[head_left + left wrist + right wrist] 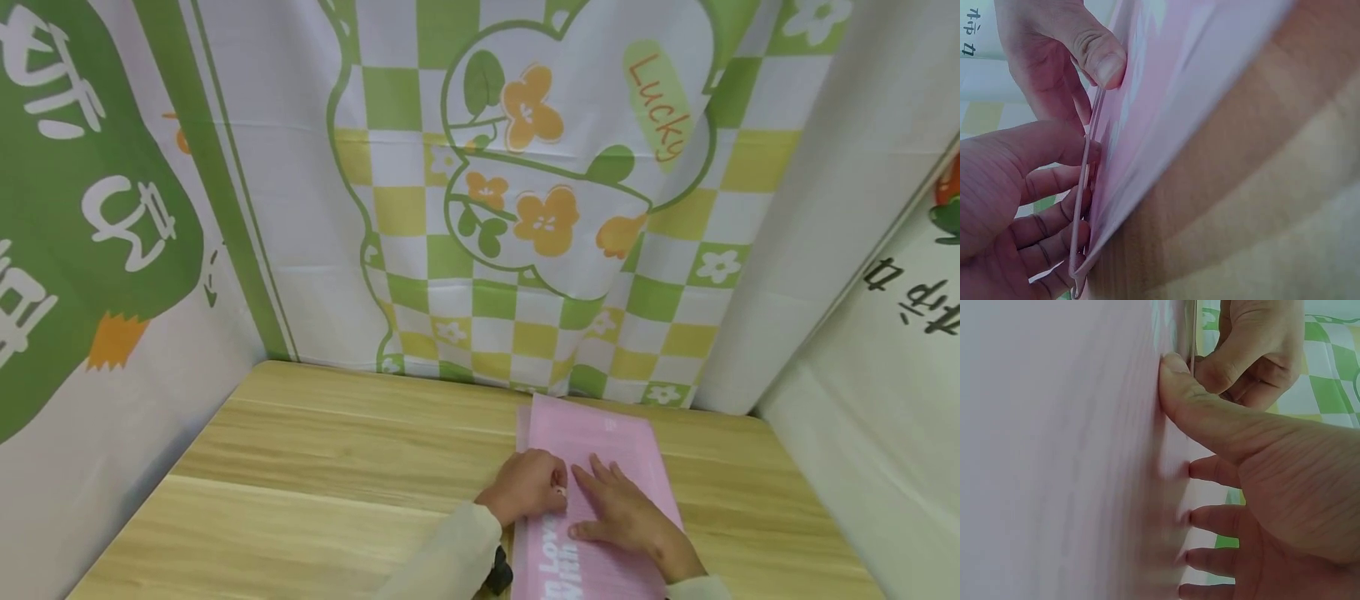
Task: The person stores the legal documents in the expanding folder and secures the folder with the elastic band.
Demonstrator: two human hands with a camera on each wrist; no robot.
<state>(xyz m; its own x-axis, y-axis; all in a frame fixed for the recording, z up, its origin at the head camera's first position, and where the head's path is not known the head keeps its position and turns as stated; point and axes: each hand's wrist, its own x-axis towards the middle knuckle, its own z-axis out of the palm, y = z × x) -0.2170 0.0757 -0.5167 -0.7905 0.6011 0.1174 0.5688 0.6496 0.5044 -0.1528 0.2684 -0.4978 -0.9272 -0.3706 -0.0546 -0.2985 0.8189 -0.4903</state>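
A flat pink bag point(600, 450) with white lettering lies lengthwise on the wooden table, its layered edges showing in the left wrist view. My left hand point(528, 485) is over its left part, fingers curled; in the left wrist view the thumb and fingers point(1050, 187) pinch a raised pink edge point(1079, 219). Just to the right, my right hand point(633, 517) rests on the bag with fingers spread. In the right wrist view its thumb point(1194, 403) and fingertips press the pink surface point(1085, 456). What lies inside the bag is hidden.
The wooden table point(315, 467) extends to both sides of the bag. A green-and-white checked curtain point(450, 333) hangs behind the far edge, with printed cloth point(67, 167) at the left and more cloth point(885, 417) at the right. A black wristband point(498, 573) shows at the left cuff.
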